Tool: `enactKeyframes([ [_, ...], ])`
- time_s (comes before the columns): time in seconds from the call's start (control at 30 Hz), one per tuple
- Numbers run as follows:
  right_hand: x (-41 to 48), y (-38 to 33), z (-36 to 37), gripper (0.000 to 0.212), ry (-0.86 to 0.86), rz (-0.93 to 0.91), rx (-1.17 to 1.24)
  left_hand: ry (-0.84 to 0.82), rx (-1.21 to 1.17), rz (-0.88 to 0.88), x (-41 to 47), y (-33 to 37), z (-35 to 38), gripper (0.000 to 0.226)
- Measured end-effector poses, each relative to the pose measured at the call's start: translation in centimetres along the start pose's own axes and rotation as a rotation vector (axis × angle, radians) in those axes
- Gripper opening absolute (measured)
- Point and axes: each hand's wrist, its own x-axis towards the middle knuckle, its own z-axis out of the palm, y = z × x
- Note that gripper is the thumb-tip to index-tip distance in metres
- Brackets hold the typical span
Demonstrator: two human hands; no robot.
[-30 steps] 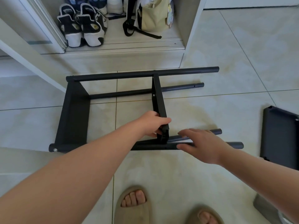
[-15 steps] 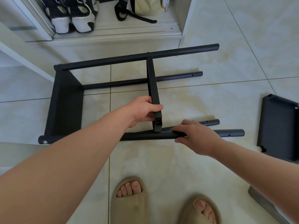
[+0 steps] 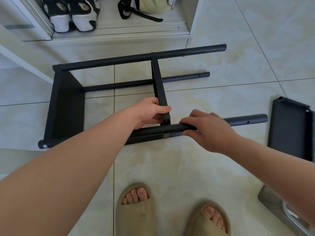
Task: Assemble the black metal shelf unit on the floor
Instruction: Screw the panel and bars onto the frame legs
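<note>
The black metal shelf unit lies on its side on the tiled floor. Its end shelf panel (image 3: 66, 106) stands at the left with black tubes running right from it. A far upper tube (image 3: 136, 57) and a far lower tube (image 3: 185, 78) lie behind. My left hand (image 3: 150, 113) grips the near end of the middle shelf panel (image 3: 159, 86), which stands on edge between the tubes. My right hand (image 3: 206, 128) curls round the near upper tube (image 3: 247, 118) just right of that panel. A lower near tube is mostly hidden beneath it.
A loose black shelf panel (image 3: 289, 130) lies on the floor at the right. A grey object (image 3: 279, 212) sits at the bottom right. My feet in beige slippers (image 3: 134, 208) stand close in front. A cabinet (image 3: 119, 33) with sneakers (image 3: 73, 16) and a bag is behind.
The near tube has come up against the middle panel's end, with my right hand now wrapped round it. My left hand has stayed on the panel. The camera view shifted slightly.
</note>
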Motion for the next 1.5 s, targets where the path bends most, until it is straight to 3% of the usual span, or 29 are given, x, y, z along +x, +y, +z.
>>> enactKeyframes([
  [0.63, 1.5, 0.3, -0.7, 0.027, 0.053, 0.032, -0.009, 0.007, 0.183, 0.009, 0.0, 1.0, -0.4, 0.015],
  [1.17, 3.7, 0.7, -0.5, 0.023, 0.133, 0.072, 0.025, 0.064, 0.086, 0.093, 1.2, 1.5, -1.6, 0.02],
  [1.5, 3.8, 1.2, 1.1, 0.027, 0.091, 0.086, 0.024, 0.057, 0.105, 0.014, 2.8, 0.5, -2.0, 0.021],
])
